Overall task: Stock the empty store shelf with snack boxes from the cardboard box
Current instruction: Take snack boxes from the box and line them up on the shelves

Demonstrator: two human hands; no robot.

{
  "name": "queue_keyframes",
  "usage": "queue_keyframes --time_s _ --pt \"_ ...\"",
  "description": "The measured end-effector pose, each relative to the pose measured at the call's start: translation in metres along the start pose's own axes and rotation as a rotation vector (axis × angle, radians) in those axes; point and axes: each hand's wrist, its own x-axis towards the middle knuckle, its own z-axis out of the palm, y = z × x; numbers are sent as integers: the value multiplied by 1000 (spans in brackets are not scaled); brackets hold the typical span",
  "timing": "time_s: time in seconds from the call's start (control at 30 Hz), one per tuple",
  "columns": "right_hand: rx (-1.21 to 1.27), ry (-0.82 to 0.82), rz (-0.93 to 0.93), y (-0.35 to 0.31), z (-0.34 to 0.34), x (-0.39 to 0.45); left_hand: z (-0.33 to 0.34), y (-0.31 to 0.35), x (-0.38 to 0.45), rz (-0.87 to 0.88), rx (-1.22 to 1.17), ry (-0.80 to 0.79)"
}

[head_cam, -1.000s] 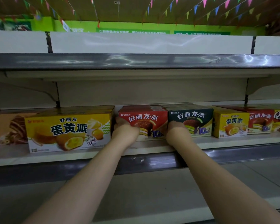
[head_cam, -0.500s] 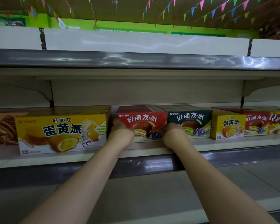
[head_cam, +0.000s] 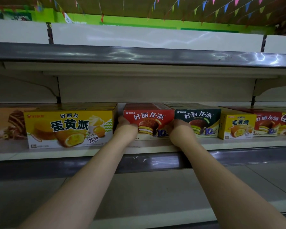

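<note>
A red snack box [head_cam: 149,120] stands on the middle shelf [head_cam: 152,147], front face towards me. My left hand [head_cam: 125,128] grips its left side, in the gap beside a large yellow box [head_cam: 69,128]. My right hand [head_cam: 180,131] grips its right lower corner, where it meets a dark green box [head_cam: 198,119]. The fingers of both hands are hidden behind the boxes. The cardboard box is out of view.
Further right on the shelf stand a small yellow box [head_cam: 236,126] and a red-and-yellow box [head_cam: 274,123]. A brown box [head_cam: 8,123] sits at the far left. The upper shelf edge [head_cam: 139,54] overhangs close above. A lower shelf [head_cam: 155,195] lies under my arms.
The view has drifted a little, and my hands stay on the red box at the same spot on the shelf.
</note>
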Motion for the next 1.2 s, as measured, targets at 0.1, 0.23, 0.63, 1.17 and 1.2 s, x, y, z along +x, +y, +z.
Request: queue_keyframes --time_s 0.1,0.23,0.63,1.17,1.2 --pt "88 91 -36 4 4 5 2 -2 -4 36 -26 8" --pt "160 134 -146 5 5 0 6 -3 -7 80 15 17" --pt "-47 102 -573 -2 -10 -27 12 11 -34 699 364 172" --pt "-155 58 -591 192 -168 9 212 148 -120 911 282 -159" --pt "-158 65 -590 207 -177 13 229 156 -124 910 285 -166"
